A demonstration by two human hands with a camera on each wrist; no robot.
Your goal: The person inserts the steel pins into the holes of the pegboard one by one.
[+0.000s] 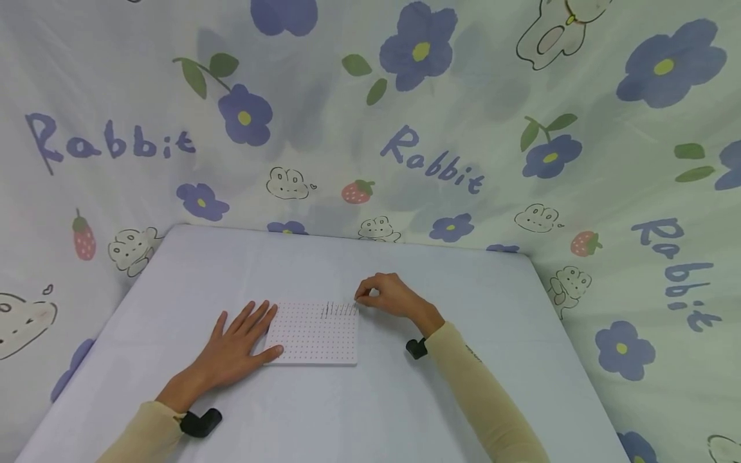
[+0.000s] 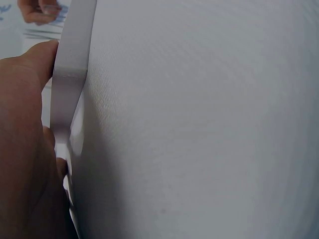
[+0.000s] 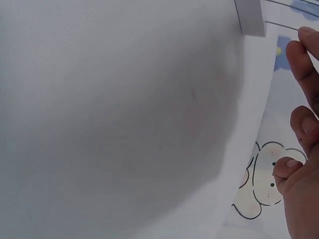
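A flat white board (image 1: 312,341) with a grid of small dots or holes lies on the table. Thin dark needles (image 1: 327,310) stand in a row along its far right part. My left hand (image 1: 237,347) rests spread on the board's left edge, thumb on the near left corner, fingers straight. At the far right corner, my right hand (image 1: 393,297) pinches the top of a thin needle (image 3: 284,25) between thumb and forefinger. That needle runs down toward the board's edge; whether its tip sits in a hole is hidden.
The board sits on a white-covered table (image 1: 463,386). Behind and beside the table hangs a white curtain (image 1: 324,128) printed with flowers, rabbits and strawberries. A black wrist camera (image 1: 201,423) is on the left wrist, another (image 1: 416,348) on the right.
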